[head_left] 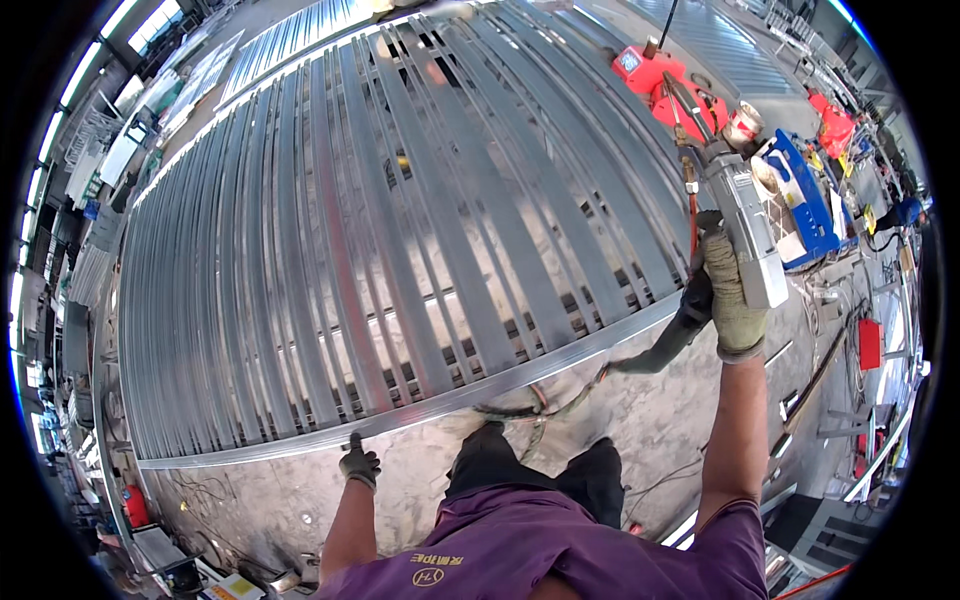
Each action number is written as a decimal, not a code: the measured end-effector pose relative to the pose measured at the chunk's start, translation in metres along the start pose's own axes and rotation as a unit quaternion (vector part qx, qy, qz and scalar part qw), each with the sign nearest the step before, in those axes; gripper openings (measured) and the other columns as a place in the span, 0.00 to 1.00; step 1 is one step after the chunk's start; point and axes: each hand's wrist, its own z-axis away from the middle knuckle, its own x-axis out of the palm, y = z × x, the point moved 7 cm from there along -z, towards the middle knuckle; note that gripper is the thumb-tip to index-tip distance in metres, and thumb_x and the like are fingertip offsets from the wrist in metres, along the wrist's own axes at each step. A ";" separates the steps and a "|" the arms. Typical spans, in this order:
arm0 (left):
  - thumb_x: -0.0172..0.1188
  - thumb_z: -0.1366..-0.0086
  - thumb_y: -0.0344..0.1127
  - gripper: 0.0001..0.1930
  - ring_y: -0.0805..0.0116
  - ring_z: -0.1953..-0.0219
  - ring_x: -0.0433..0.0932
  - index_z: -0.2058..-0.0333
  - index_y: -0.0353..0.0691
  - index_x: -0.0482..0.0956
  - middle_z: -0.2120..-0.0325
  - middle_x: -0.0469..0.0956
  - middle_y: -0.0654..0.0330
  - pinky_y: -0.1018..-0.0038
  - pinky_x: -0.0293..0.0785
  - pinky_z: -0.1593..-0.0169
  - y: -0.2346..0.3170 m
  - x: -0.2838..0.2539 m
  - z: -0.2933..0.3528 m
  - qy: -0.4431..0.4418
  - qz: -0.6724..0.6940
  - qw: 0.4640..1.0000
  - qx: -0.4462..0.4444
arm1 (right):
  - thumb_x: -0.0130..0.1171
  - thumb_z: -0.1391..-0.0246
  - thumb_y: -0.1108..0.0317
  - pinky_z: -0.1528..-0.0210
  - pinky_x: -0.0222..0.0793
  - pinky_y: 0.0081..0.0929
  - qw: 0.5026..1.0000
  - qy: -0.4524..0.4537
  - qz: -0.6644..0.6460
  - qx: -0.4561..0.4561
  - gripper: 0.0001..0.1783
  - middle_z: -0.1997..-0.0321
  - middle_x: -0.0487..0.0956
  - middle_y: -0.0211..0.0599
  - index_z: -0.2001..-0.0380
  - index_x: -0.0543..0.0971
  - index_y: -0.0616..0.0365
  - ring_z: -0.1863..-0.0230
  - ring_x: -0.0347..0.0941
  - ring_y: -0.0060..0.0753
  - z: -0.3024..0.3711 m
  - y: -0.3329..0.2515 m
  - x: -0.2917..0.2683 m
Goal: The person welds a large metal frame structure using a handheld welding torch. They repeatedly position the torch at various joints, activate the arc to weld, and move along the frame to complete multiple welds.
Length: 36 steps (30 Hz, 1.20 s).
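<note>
A large panel of parallel grey metal slats (300, 215) lies before me, closed off along my side by a metal rail (470, 385). My right hand (735, 295), in a worn greenish work glove, is wrapped round a grey handheld welding gun (745, 215). The gun is raised off the panel's right edge, its narrow front end pointing away from me. From it a dark sleeved cable (665, 345) hangs down to the floor. My left hand (359, 466), in a dark glove, is by the near rail with its fingers apart and nothing in them; whether it touches the rail is unclear.
Red equipment (670, 85) stands beyond the panel's far right corner, near a white bucket (742, 127). A blue crate (808, 205) with odds and ends sits to the right. Cables and metal lengths lie on the concrete floor (420, 465). More slatted panels (290, 45) lie farther off.
</note>
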 end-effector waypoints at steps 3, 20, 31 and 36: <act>0.59 0.30 0.71 0.29 0.66 0.87 0.69 0.69 0.49 0.73 0.84 0.74 0.61 0.68 0.59 0.84 -0.027 0.030 0.015 -0.060 0.071 0.996 -0.013 | 0.61 0.27 0.57 0.73 0.67 0.19 0.999 -0.024 -0.048 -0.001 0.19 0.72 0.79 0.27 0.47 0.82 0.63 0.74 0.72 0.17 -0.017 0.007 -0.025; 0.75 0.43 0.50 0.47 0.41 0.36 0.76 0.31 0.35 0.66 0.39 0.75 0.39 0.56 0.73 0.33 -0.169 0.541 0.557 -0.286 -0.334 0.627 0.643 | 0.57 0.27 0.44 0.74 0.68 0.19 0.942 0.129 -0.304 0.058 0.27 0.76 0.77 0.26 0.50 0.82 0.61 0.77 0.72 0.20 -0.120 0.131 -0.291; 0.70 0.37 0.30 0.15 0.65 0.58 0.85 0.51 0.42 0.83 0.61 0.86 0.57 0.66 0.81 0.51 -0.105 0.587 0.509 -0.342 -0.181 0.736 0.556 | 0.56 0.27 0.43 0.73 0.72 0.18 0.903 0.175 -0.369 0.132 0.24 0.73 0.80 0.24 0.54 0.82 0.55 0.75 0.75 0.18 -0.144 0.193 -0.329; 0.71 0.36 0.32 0.18 0.68 0.56 0.84 0.47 0.43 0.84 0.58 0.87 0.57 0.71 0.80 0.54 -0.092 0.539 0.514 -0.516 -0.273 0.710 0.393 | 0.55 0.28 0.40 0.79 0.72 0.18 0.903 0.181 -0.359 0.149 0.23 0.78 0.79 0.23 0.58 0.81 0.49 0.82 0.74 0.18 -0.136 0.218 -0.325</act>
